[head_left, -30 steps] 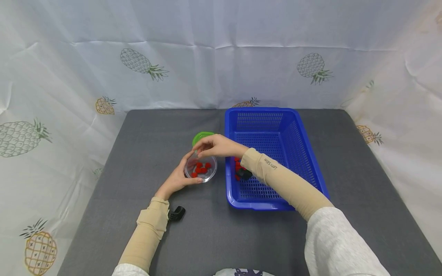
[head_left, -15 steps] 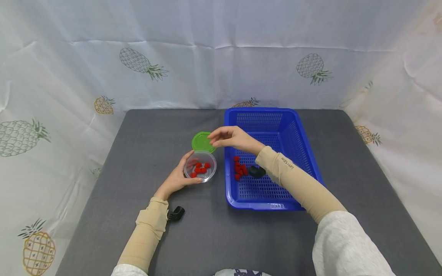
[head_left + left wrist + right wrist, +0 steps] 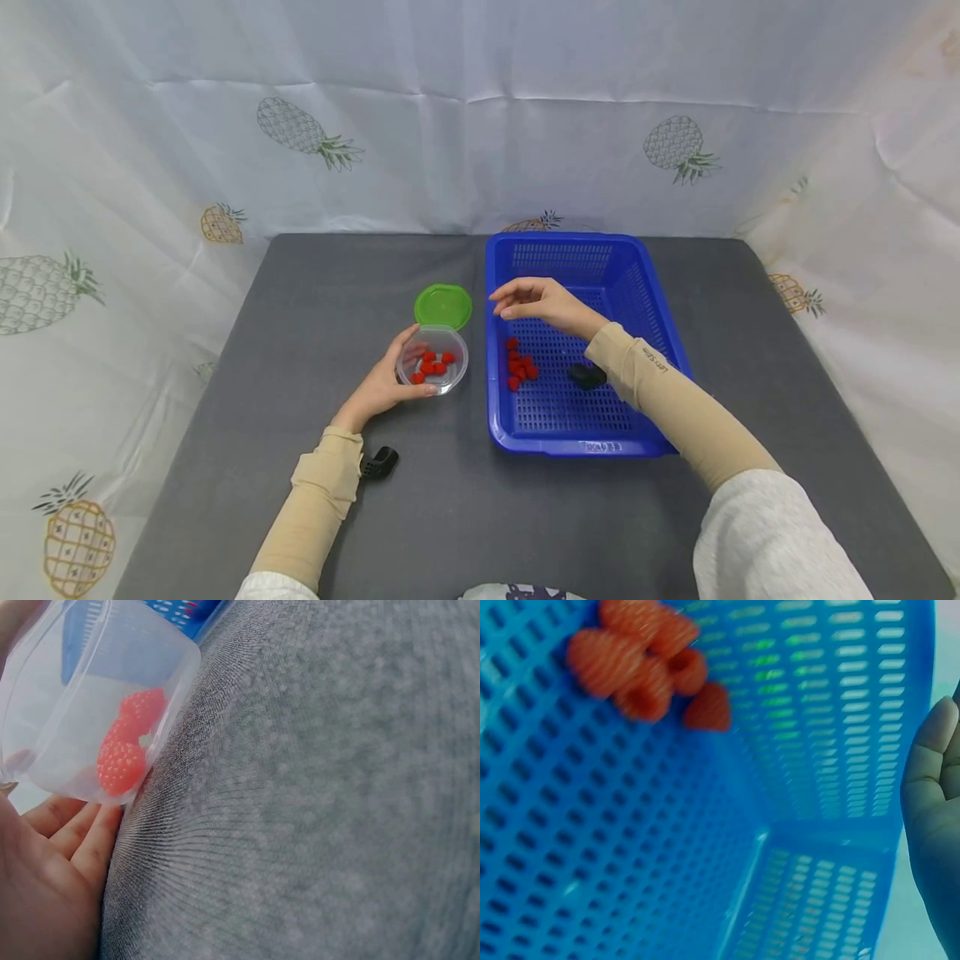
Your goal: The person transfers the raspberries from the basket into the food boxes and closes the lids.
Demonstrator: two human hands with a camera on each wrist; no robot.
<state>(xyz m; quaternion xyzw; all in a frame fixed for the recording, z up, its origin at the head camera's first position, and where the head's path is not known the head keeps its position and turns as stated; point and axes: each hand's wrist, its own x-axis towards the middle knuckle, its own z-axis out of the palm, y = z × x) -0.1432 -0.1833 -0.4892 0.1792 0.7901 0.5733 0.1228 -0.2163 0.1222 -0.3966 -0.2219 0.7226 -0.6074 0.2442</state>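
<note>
Currently grips the clear tub [image 3: 452, 342] of raspberries [image 3: 427, 367] in the left hand [image 3: 380, 388], beside the blue perforated basket [image 3: 551, 445]; poises the right hand [image 3: 551, 306], loose, seemingly empty, over it; might tip the tub by uneven squeezing.

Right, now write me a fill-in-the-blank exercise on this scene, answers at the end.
1. The hand that holds the clear tub is the person's ____ one.
2. The round lid is coloured ____.
3. In the head view, the blue basket is to the ____ of the tub.
4. The berries in the tub are coloured ____.

Missing words: left; green; right; red.
</note>
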